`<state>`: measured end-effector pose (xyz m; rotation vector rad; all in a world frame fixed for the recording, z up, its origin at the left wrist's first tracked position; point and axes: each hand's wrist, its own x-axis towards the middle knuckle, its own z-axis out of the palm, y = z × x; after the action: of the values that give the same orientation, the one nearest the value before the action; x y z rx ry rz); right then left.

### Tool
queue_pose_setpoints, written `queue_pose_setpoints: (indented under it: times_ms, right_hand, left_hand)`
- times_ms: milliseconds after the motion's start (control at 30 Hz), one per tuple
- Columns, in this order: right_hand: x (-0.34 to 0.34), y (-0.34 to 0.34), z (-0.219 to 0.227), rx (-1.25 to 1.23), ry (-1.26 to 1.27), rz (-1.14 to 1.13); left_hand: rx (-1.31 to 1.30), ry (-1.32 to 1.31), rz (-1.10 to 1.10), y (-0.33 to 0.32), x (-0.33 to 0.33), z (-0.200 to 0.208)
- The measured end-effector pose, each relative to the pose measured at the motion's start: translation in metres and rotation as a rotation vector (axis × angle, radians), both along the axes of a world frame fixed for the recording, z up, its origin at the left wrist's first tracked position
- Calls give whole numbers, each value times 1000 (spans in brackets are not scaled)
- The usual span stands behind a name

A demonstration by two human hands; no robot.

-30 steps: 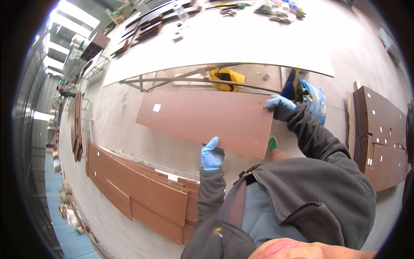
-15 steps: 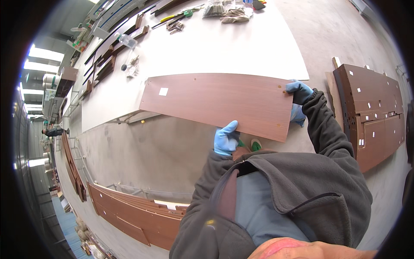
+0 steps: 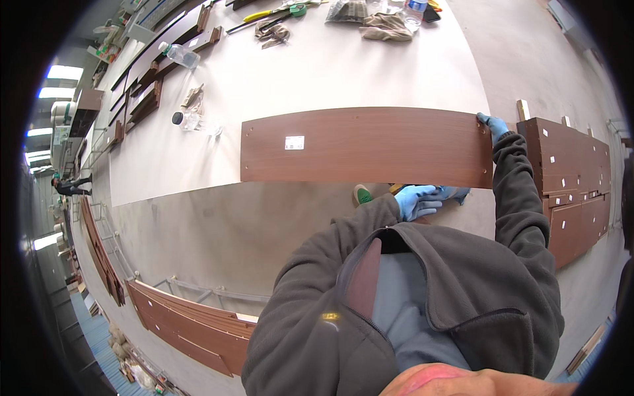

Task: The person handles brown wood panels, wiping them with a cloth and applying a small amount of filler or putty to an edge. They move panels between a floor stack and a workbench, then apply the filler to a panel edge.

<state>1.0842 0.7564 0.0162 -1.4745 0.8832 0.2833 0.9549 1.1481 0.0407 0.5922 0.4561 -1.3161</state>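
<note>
A long brown wood panel (image 3: 389, 148) with a white label and small holes near its corners lies along the near edge of the white table (image 3: 317, 72). At its far right corner, my right hand (image 3: 494, 125) in a blue glove grips the panel's short edge. My left hand (image 3: 417, 202), also in a blue glove, is below the panel's near edge, close to my body, apart from the panel. Its fingers stretch to the right beside some blue material (image 3: 457, 194), whose kind I cannot make out.
Clear bottles (image 3: 179, 55), cloth gloves (image 3: 388, 28), a green tape roll (image 3: 298, 10) and dark wood strips (image 3: 148, 99) lie on the table. Stacked brown panels (image 3: 576, 178) stand at the right, more panels (image 3: 185, 330) lower left. A person (image 3: 71, 186) stands far left.
The panel has swung level and now lies along the table's near edge. My left hand has let go of its near edge and moved right; my right hand keeps its corner.
</note>
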Motion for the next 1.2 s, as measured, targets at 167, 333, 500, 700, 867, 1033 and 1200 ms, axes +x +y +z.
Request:
queue_pose_setpoints:
  times_ms: [167, 333, 500, 700, 867, 1033, 1200]
  right_hand:
    - [59, -50, -77, -351, 92, -65]
    - [115, -57, -59, -542, 324, 235]
    - [163, -2, 30, -1288, 507, 573]
    - [269, 110, 2, -1228, -601, 890]
    - [364, 191, -65, -1396, -775, 829]
    - [410, 203, -98, -1600, -628, 741]
    - [355, 230, -55, -1434, -620, 822]
  left_hand:
    - [249, -373, -32, 45, 40, -43]
    - [1175, -698, 585, 184, 67, -77]
    - [2273, -854, 275, 320, 80, -66]
    - [1948, -767, 465, 365, 102, -111]
    - [1702, -389, 659, 379, 87, -122]
    - [1409, -317, 784, 365, 51, -111]
    - [1162, -141, 817, 361, 51, -94]
